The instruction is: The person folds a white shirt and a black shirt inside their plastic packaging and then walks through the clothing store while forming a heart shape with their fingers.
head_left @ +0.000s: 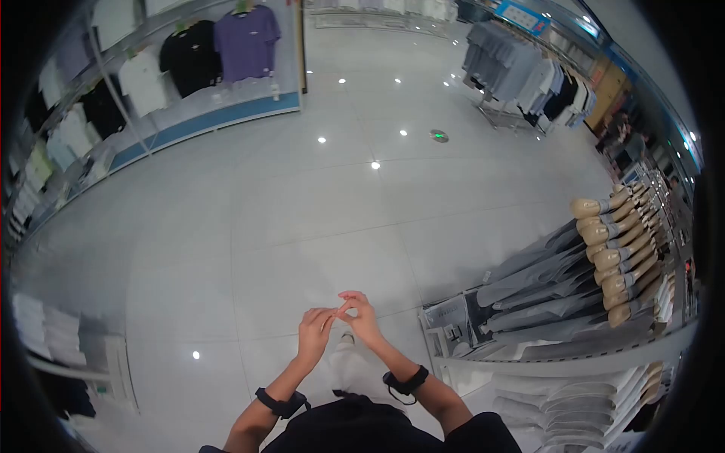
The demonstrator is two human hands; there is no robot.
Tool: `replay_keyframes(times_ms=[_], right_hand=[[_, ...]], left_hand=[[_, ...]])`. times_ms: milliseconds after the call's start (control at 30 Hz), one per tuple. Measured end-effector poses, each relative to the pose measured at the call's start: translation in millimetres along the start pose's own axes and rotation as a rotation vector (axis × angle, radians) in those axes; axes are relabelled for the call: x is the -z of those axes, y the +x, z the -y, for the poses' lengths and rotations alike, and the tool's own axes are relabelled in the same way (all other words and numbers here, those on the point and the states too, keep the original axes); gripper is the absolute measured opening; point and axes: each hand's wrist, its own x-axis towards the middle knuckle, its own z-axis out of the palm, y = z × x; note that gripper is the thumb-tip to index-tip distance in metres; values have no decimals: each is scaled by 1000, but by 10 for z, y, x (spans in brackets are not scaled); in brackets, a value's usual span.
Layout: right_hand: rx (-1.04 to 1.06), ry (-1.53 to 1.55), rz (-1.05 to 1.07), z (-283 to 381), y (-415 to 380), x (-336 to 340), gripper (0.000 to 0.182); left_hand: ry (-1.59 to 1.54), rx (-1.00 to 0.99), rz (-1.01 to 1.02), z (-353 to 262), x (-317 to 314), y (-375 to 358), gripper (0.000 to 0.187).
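Observation:
Both hands meet in front of my body, above the pale floor. My left hand is closed in a pinch, its fingertips pointing right toward the other hand. The fingers of my right hand curl into a ring, thumb against forefinger, and touch or nearly touch the left fingertips. Anything between the fingertips is too small to make out. A black strap wraps the left forearm, and another black strap with a loop of cord sits on the right one.
To the right, mannequin torsos in grey garments line a rack. White clothes hang below it. A purple T-shirt and black T-shirt hang on the left wall display. A clothes rail stands at the back right, with people beyond.

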Motion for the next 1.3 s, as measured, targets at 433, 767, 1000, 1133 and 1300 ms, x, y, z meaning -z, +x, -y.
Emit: replay_keyframes(times_ms=[433, 767, 1000, 1133, 1300], right_hand=[[-154, 92, -196, -582, 2820, 1834, 4], [45, -561, -503, -796, 5388, 3181, 19], [26, -755, -587, -968, 6560, 4544, 17], [74, -757, -566, -1196, 7263, 5447, 16], [158, -635, -460, -1268, 8270, 6341, 14]], left_hand=[[-248, -108, 498, 361, -1818, 3540, 16], [-272, -305, 701, 538, -3409, 6418, 28], [-315, -394, 815, 149, -4852, 7803, 24], [-259, -439, 718, 23, -5597, 8568, 23], [-326, -268, 714, -197, -6252, 9534, 15]])
